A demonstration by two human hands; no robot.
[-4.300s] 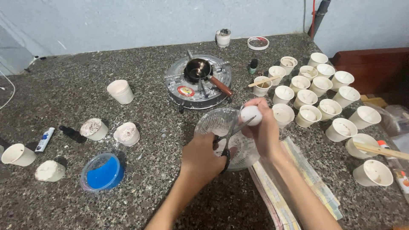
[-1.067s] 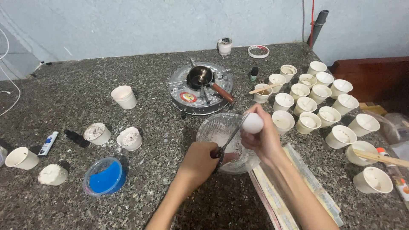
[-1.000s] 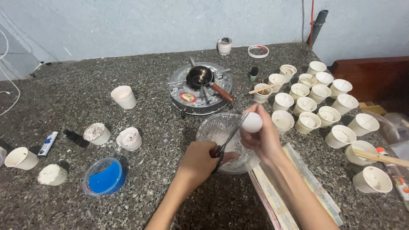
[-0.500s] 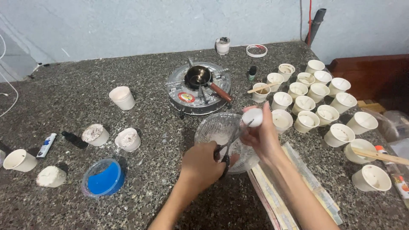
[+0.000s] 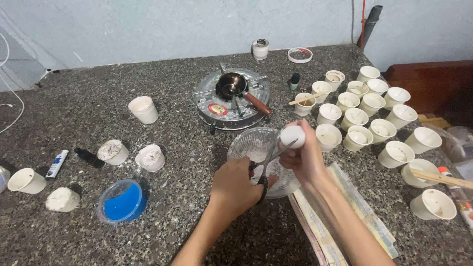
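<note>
scissors at a white candle over a clear bowl

hands meet above a clear plastic bowl [image 5: 246, 143] on a speckled stone counter [image 5: 74, 98]. the left hand [image 5: 236, 184] is curled around the black handles of a pair of scissors [image 5: 268, 160], fingers folded shut over the loops so the loops themselves are mostly hidden. the blades angle up toward the right hand [image 5: 305, 160], which pinches a small white candle [image 5: 292, 136] between thumb and fingertips, its rounded end tipped left over the bowl's rim. whether the blade tips touch the candle is hard to make out. the bowl's near side is covered by both hands.

behind the bowl sits a round metal stove [image 5: 231, 101] with a small dark pan [image 5: 231, 84] on it. to the right, white cups [image 5: 374, 118] stand clustered together; their contents are too small to tell. left lies a blue lid [image 5: 122, 202], near two cups holding whitish lumps. folded newspaper [image 5: 345, 216] lies partly under the right forearm, its lower end cut off by the frame edge.
</note>
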